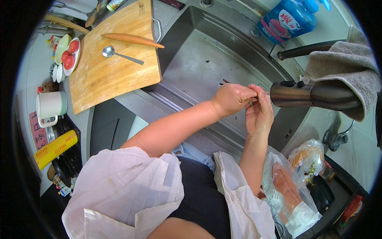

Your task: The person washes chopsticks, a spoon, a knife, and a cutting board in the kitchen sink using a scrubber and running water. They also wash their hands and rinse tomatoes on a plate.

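My left hand [232,99] is closed around a pair of dark chopsticks [226,81], whose ends stick out past it over the sink. Close against it, my right hand [260,110] has its fingers bent at the other end of them, by the mouth of the dark metal faucet [291,94]. Whether the right fingers grip the chopsticks is hard to tell. Below both hands lies the stainless steel sink [203,56] with small dark bits on its floor. A wooden rolling pin [131,40] and a metal spoon [125,56] rest on the wooden cutting board [98,71].
A grey towel [334,62] drapes over the faucet. A blue soap bottle [286,21] stands behind the sink. Left of the board are a plate of tomatoes [78,50], a white mug [47,104] and a yellow box [56,149]. Plastic bags [286,185] sit at the lower right.
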Demonstrator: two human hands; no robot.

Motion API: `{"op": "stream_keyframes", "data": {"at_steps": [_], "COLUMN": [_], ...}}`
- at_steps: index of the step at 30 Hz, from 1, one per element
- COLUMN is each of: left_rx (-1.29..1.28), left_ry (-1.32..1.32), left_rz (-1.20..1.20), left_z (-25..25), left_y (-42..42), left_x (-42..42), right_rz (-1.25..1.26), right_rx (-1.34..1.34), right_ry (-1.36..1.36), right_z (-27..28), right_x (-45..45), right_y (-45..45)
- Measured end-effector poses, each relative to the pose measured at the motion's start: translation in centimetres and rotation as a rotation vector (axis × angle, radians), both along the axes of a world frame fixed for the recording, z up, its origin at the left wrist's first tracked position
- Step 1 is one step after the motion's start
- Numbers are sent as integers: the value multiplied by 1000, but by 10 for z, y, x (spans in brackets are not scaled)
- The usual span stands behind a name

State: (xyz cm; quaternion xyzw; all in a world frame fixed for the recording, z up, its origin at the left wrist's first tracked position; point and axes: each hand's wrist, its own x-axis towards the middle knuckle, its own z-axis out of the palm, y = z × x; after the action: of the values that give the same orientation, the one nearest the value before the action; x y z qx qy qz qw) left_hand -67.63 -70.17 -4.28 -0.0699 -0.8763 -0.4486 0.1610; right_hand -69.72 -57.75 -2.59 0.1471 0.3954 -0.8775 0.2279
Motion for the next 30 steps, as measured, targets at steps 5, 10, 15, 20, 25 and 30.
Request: {"op": "stream_keyframes", "data": {"at_steps": [5, 10, 15, 20, 25, 30], "left_rx": [132, -64, 131, 887, 1412, 1340], "left_ry": [-21, -79, -61, -403, -514, -561], "left_rz": [39, -72, -41, -70, -11, 261], "left_z": [3, 0, 3, 6, 1, -7], "left_y": [2, 2, 8, 12, 12, 21], "left_x": [-3, 0, -4, -14, -25, -35], "right_rz": [-5, 15, -73, -29, 331, 283], "right_rx": [-51, 258, 259, 290, 942, 1282], "right_ry": [54, 51, -15, 178, 434, 533], "right_z": [11, 0, -2, -27, -63, -40], "right_x": [3, -2, -12, -1, 19, 33], "right_y": [-4, -1, 0, -3, 4, -16]}}
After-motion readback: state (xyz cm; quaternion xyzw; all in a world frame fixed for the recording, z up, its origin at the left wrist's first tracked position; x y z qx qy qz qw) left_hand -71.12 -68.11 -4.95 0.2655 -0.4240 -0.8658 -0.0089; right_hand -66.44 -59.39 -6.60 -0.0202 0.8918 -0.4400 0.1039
